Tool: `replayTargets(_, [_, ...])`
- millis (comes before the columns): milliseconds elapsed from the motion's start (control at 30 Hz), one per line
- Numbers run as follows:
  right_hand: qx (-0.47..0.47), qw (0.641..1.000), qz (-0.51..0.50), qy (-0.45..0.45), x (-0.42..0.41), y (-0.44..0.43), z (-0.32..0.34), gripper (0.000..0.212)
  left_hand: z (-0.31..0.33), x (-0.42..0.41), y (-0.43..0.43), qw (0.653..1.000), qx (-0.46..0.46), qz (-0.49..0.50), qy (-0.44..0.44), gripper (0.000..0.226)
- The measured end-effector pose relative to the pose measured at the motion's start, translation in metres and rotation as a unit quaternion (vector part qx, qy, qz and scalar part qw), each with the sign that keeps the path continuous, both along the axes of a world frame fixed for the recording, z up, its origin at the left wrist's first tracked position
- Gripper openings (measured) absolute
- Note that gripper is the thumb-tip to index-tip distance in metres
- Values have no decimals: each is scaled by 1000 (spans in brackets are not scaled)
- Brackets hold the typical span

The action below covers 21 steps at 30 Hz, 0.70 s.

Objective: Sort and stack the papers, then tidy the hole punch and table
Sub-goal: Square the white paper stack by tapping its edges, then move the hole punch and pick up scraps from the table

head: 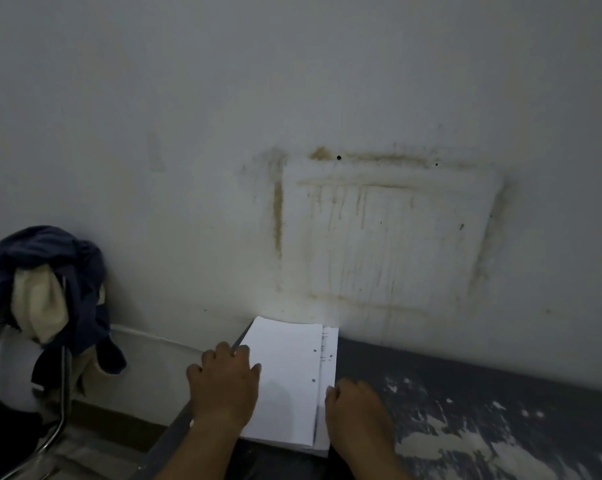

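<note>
I square the white punched paper stack (285, 382) on the dark scuffed tabletop (465, 410): left hand (223, 386) flat, right hand (358, 407) loosely curled beside it, both empty; aligning edges seems next.

Two hands (223, 382), one stack of papers (285, 382), one table (465, 410), one chair (55, 410).

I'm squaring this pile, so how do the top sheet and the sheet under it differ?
The top sheet looks blank; the lower sheet shows faint print. The top sheet is almost fully exposed; the lower sheet shows only a strip along the right. Both are white with punched holes.
</note>
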State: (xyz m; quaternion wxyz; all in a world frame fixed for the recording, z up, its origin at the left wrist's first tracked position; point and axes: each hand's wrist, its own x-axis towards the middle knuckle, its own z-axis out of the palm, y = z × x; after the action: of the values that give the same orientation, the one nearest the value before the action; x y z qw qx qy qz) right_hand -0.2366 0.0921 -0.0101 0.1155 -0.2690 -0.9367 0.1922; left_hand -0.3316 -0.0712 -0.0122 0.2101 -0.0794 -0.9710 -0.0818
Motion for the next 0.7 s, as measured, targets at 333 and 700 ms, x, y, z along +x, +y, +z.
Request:
replayTargets(333, [39,991,3,128,96,-4,65,41,48,108,51,955,147,-197,168,13])
replayTargets(700, [85,968,22,235,248,29,63,39,29,251,93,914,192,-356,38,17])
